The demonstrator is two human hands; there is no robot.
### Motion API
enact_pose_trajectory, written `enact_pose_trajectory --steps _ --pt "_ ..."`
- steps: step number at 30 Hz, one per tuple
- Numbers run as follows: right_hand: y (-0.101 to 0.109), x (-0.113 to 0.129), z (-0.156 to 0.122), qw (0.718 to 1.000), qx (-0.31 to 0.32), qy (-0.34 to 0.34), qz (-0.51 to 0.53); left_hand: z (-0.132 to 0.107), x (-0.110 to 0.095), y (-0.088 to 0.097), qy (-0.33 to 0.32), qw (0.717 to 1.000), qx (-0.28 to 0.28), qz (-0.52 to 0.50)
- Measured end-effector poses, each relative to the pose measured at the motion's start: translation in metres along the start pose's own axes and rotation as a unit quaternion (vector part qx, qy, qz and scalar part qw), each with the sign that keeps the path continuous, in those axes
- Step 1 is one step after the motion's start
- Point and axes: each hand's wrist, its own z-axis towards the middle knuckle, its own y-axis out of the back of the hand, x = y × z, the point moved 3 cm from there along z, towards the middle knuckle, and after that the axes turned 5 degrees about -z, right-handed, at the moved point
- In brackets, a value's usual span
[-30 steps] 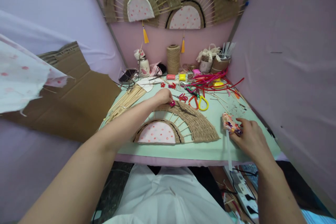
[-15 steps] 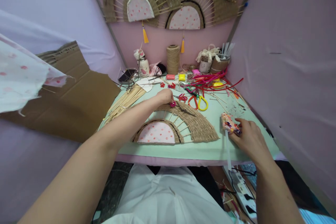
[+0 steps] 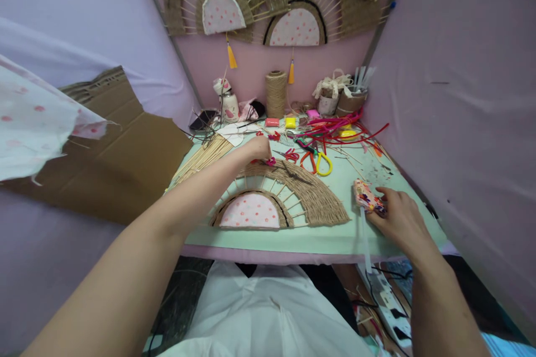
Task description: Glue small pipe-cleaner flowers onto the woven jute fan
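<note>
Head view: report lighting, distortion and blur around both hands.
Head view: soft, diffuse light, no hard shadows on the table; head view: wide-angle stretch makes the forearms loom large; head view: no strong blur on left hand or right hand, but the magenta flower lacks fine detail.

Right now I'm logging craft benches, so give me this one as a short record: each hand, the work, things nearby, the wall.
left hand: at the upper edge of the fan, by a pink flower; fingertips hidden
right hand: holds a patterned tool with a pale stick
fan: flat on the table, dark twig on it
nearby: red scissors, twine spool
wall: more fans, yellow tassels
</note>
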Motion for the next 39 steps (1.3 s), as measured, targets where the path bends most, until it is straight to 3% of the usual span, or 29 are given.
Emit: enact_pose_trajectory --steps 5,17,30,39 --pt "-0.002 -0.002 -0.001 1.0 -0.006 0.0 0.003 -0.01 0.01 0.001 0.017 0.999 0.014 -0.024" --pt "-0.002 -0.001 -0.002 1.0 0.0 -0.007 -0.006 -0.018 0.031 -0.026 0.015 0.993 0.019 -0.114" --pt "-0.001 0.0 -0.001 1.0 0.016 -0.007 -0.013 -0.028 0.02 -0.023 0.012 0.996 0.001 -0.085" --pt "-0.003 -0.002 -0.001 1.0 0.017 -0.007 -0.012 -0.018 0.024 -0.039 -0.008 0.998 -0.027 -0.064"
